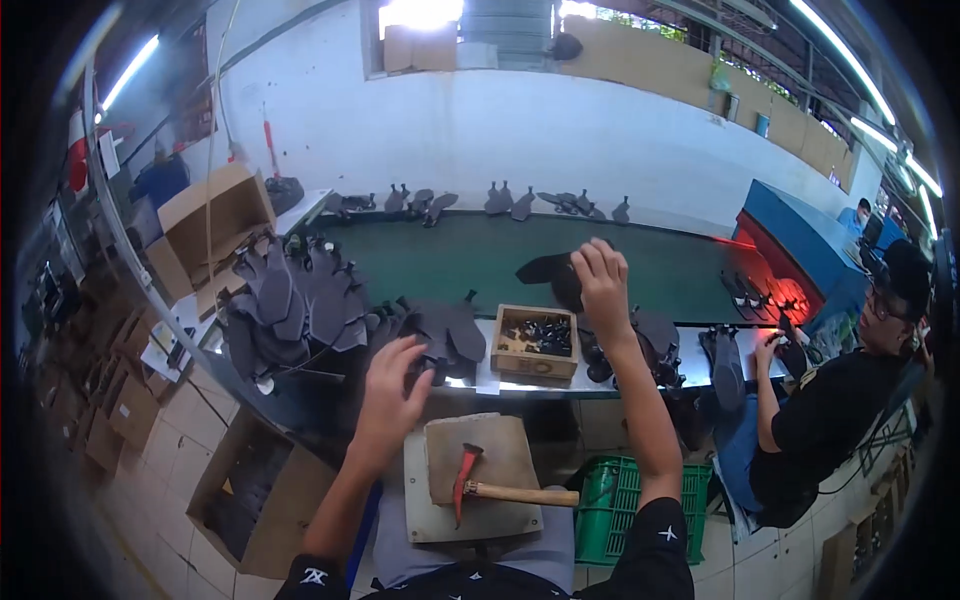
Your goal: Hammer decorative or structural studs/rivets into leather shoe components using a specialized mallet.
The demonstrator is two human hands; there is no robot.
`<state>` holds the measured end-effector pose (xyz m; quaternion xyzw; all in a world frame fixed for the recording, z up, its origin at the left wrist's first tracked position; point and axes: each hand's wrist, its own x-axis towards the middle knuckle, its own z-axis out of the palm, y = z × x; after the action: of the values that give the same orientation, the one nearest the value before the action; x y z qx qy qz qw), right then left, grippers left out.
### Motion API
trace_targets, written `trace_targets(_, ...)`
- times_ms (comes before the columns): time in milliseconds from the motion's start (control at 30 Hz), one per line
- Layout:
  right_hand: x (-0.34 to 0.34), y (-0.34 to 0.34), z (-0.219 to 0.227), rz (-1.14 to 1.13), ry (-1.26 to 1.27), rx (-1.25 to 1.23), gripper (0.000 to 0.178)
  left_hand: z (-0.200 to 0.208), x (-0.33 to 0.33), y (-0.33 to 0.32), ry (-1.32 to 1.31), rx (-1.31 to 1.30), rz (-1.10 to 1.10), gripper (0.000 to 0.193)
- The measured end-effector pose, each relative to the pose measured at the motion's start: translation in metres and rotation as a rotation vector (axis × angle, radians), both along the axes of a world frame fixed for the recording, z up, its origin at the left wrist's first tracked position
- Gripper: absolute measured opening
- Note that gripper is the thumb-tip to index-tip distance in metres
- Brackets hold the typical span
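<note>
Out over the green belt [480, 255], my right hand [602, 285] has its fingers closed on a dark shoe sole [545, 268], partly hidden behind the hand. My left hand [392, 388] is raised with fingers apart and holds nothing, just in front of a pile of grey-black soles [455, 330]. On my lap rests a pale square block [500, 440] on a larger board [420, 510]. A hammer [520, 493] with a red head and wooden handle lies across it. Between my hands, a wooden box [535, 368] contains many small dark metal pieces.
A taller heap of soles [285, 300] stands at the left. More soles [510, 200] line the belt's far edge. A blue machine [800, 240] glows red at the right, where a co-worker [840, 400] sits. A green crate [640, 510] and a cardboard box [260, 490] flank my seat.
</note>
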<state>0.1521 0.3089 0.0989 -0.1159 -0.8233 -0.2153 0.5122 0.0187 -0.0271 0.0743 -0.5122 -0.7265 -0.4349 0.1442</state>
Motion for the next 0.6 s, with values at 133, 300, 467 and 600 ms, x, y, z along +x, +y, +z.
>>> trace_targets(133,0.008,-0.066,0.057,0.489,-0.117,-0.25,0.033,0.022,0.02,0.033,0.075,0.058,-0.108,0.065)
trace_targets(300,0.005,-0.15,0.04,0.954,-0.289,-0.908,0.049,0.015,0.014,0.032,-1.171,0.062,-0.829,0.062)
trace_targets(467,0.063,-0.204,-0.103,0.342,-0.434,-0.77,0.094,-0.069,0.03,0.005,-1.156,0.262,-0.527,0.066)
trace_targets(600,0.137,-0.237,-0.167,-0.019,-0.796,-0.942,0.078,-0.083,0.047,-0.017,-1.38,0.194,-0.468,0.056)
